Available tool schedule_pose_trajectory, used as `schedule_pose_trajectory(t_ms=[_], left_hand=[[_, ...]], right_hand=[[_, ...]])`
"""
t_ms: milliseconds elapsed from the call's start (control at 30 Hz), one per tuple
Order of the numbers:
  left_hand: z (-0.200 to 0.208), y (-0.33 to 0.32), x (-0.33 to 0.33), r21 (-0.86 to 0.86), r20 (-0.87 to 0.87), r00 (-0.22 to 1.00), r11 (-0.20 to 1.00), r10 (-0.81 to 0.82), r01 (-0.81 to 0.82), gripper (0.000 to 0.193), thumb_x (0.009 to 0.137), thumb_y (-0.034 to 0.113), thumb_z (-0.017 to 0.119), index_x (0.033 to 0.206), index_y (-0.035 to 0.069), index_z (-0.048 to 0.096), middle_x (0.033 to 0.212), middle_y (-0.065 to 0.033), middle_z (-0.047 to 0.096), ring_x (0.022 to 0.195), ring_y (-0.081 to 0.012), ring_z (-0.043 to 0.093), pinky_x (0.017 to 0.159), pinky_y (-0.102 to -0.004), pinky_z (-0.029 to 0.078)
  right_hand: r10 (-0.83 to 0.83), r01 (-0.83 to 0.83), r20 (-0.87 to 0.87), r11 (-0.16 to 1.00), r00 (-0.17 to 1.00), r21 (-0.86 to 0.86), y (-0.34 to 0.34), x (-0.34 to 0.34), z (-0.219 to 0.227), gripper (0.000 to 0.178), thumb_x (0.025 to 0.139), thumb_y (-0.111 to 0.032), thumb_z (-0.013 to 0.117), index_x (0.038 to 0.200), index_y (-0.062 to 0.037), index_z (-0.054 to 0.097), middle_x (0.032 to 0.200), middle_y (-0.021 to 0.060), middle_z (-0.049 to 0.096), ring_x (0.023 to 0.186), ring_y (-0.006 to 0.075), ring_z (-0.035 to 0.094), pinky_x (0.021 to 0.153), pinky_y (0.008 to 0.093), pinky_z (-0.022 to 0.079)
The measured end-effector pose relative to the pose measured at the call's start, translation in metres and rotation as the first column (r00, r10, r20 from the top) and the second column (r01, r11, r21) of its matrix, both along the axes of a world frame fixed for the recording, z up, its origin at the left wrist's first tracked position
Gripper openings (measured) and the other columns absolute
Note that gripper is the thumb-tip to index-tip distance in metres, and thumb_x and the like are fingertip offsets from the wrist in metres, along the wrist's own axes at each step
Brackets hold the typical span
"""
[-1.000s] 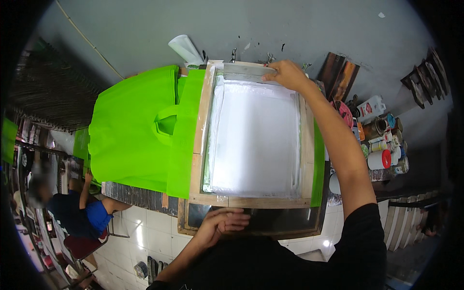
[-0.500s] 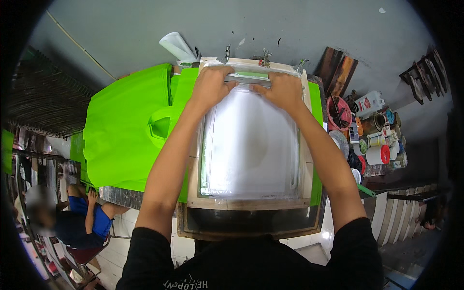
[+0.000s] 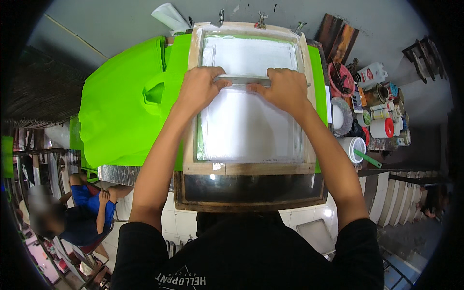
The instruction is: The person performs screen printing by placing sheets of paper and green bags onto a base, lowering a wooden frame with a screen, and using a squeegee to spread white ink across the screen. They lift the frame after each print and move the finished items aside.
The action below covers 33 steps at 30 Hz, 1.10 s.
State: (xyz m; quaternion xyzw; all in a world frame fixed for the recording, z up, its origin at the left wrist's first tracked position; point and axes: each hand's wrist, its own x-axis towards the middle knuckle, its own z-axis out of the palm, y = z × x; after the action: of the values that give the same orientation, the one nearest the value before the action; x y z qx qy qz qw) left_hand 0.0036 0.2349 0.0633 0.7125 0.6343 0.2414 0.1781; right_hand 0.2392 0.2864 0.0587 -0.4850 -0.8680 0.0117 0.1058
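Observation:
A long straight squeegee (image 3: 244,79) lies across a wooden screen-printing frame (image 3: 249,168). My left hand (image 3: 203,88) is closed round its left end, and my right hand (image 3: 286,89) grips the right end, thumbs on the near side. White paint or ink coats the mesh (image 3: 251,128) on both sides of the squeegee. Green fabric (image 3: 315,96) sticks out beneath the frame on the right. To the left lies a pile of bright green fabric bags (image 3: 118,108), one with a handle opening. Metal clamps (image 3: 261,20) stand at the frame's far edge.
At the right are a white tub (image 3: 352,145) with a green-handled tool, a pink basket (image 3: 340,79), a phone (image 3: 356,99), and several jars and bottles. A seated person (image 3: 79,217) is at the lower left. A grey wall (image 3: 309,7) stands behind.
Both hands have drawn the squeegee toward me from the frame's far end, uncovering white-coated mesh beyond it. The view has shifted, so the frame sits higher in the picture.

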Motion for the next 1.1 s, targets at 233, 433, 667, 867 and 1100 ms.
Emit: schedule_pose_trajectory(t_ms=[233, 433, 667, 867, 1100], left_hand=[[0.001, -0.088, 0.014, 0.018, 0.039, 0.999, 0.999, -0.034, 0.033, 0.024, 0.085, 0.021, 0.078, 0.098, 0.001, 0.077, 0.088, -0.0212, 0.072, 0.080, -0.0382, 0.068, 0.075, -0.0431, 0.054], [0.002, -0.151, 0.028, 0.027, 0.056, 0.998, 0.999, -0.033, 0.032, 0.017, 0.081, 0.014, 0.079, 0.091, 0.001, 0.076, 0.088, -0.0176, 0.072, 0.084, -0.0355, 0.067, 0.077, -0.0426, 0.053], [-0.033, -0.191, 0.018, 0.185, 0.140, 0.988, 0.982, -0.070, 0.044, 0.063, 0.072, 0.024, 0.088, 0.128, 0.006, 0.062, 0.123, -0.0188, 0.065, 0.114, -0.0372, 0.060, 0.098, -0.0480, 0.046], [-0.067, -0.212, 0.001, 0.365, -0.032, 0.995, 0.928, 0.092, -0.074, 0.124, 0.062, 0.046, 0.094, 0.160, 0.012, 0.026, 0.161, -0.0282, 0.030, 0.151, -0.0433, 0.029, 0.119, -0.0678, 0.014], [0.023, -0.179, -0.004, 0.661, 0.155, 0.983, 0.729, 0.097, -0.177, 0.135, 0.060, 0.059, 0.092, 0.162, 0.012, 0.017, 0.163, -0.0271, 0.026, 0.150, -0.0438, 0.030, 0.121, -0.0648, 0.009]], right_hand=[[0.066, -0.054, -0.118, 0.993, 0.991, 0.103, -0.087, 0.020, -0.015, 0.066, 0.077, -0.070, 0.072, 0.068, -0.0056, 0.062, 0.066, 0.0142, 0.064, 0.062, 0.0329, 0.065, 0.056, 0.0446, 0.050], [0.047, -0.037, -0.122, 0.996, 0.991, 0.086, -0.152, 0.030, -0.019, 0.058, 0.074, -0.062, 0.078, 0.068, -0.0073, 0.060, 0.065, 0.0090, 0.061, 0.063, 0.0281, 0.063, 0.055, 0.0406, 0.048], [0.125, -0.117, -0.059, 0.986, 0.990, 0.120, -0.186, 0.042, -0.023, 0.031, 0.073, -0.030, 0.077, 0.088, -0.0073, 0.061, 0.086, 0.0067, 0.061, 0.084, 0.0235, 0.061, 0.069, 0.0397, 0.047], [0.234, -0.213, -0.201, 0.970, 0.951, 0.121, -0.181, 0.050, -0.009, 0.020, 0.076, -0.017, 0.072, 0.092, -0.0090, 0.064, 0.095, 0.0058, 0.065, 0.091, 0.0247, 0.063, 0.078, 0.0392, 0.053], [0.348, -0.184, -0.269, 0.853, 0.898, 0.488, -0.151, 0.051, 0.085, 0.019, 0.074, -0.015, 0.071, 0.090, -0.0087, 0.063, 0.095, 0.0040, 0.064, 0.088, 0.0247, 0.063, 0.076, 0.0395, 0.051]])
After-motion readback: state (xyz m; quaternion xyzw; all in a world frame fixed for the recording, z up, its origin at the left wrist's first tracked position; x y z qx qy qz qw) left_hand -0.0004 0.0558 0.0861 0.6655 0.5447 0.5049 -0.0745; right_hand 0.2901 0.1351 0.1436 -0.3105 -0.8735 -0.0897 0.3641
